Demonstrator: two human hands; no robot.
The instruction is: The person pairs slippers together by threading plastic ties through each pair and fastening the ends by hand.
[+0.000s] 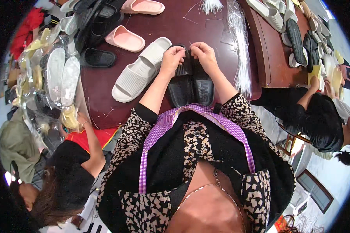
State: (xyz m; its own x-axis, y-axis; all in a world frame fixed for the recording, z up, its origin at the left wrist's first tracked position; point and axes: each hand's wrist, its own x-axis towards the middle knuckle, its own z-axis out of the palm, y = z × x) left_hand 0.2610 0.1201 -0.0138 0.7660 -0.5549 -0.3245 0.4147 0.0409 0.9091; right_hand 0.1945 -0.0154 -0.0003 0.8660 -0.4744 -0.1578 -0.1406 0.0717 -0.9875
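Note:
A pair of black slide slippers lies side by side in front of me, the left slipper (pixel 179 90) and the right slipper (pixel 203 83) with their straps nearest my body. Over the far end of the left one is my left hand (pixel 174 58), its thumb and fingers pinched together. My right hand (pixel 204 56) pinches in the same way above the far end of the right one. Whatever is between the fingertips is too small to make out. Just left of my left wrist rests a pair of light grey slippers (pixel 138 73), one overlapping the other.
Pink slippers (pixel 126 39) and black slippers (pixel 98 57) lie on the dark red table (pixel 175 23), far left. A long bundle of thin white ties (pixel 243 58) lies on the right. Bagged slippers (pixel 62 77) pile up at left. Co-workers sit on both sides, near more slippers (pixel 295 40) at right.

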